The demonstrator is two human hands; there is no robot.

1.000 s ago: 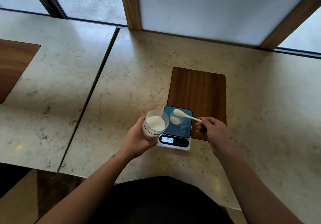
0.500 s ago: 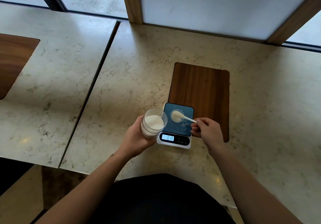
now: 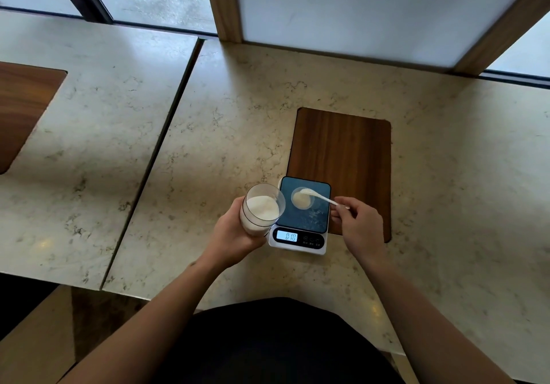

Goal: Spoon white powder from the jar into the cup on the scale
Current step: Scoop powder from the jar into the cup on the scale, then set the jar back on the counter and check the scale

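Observation:
A clear jar (image 3: pixel 262 209) part full of white powder is tilted toward the scale, gripped by my left hand (image 3: pixel 230 233) just left of it. The small digital scale (image 3: pixel 300 220) has a dark platform and a lit display. On its platform stands a small clear cup (image 3: pixel 302 200) with some powder in it. My right hand (image 3: pixel 358 224) pinches the handle of a white spoon (image 3: pixel 320 198), whose bowl is over the cup's far rim, holding powder.
A dark wooden inlay (image 3: pixel 345 157) lies in the marble table (image 3: pixel 238 121) behind and right of the scale. A seam (image 3: pixel 154 157) splits off a second tabletop on the left with another wooden inlay (image 3: pixel 20 109). A window wall with wooden posts (image 3: pixel 223 2) runs along the back.
The spoon's bowl has moved from above the cup's far side down to the cup. The jar stays in my left hand; the camera view shifted slightly.

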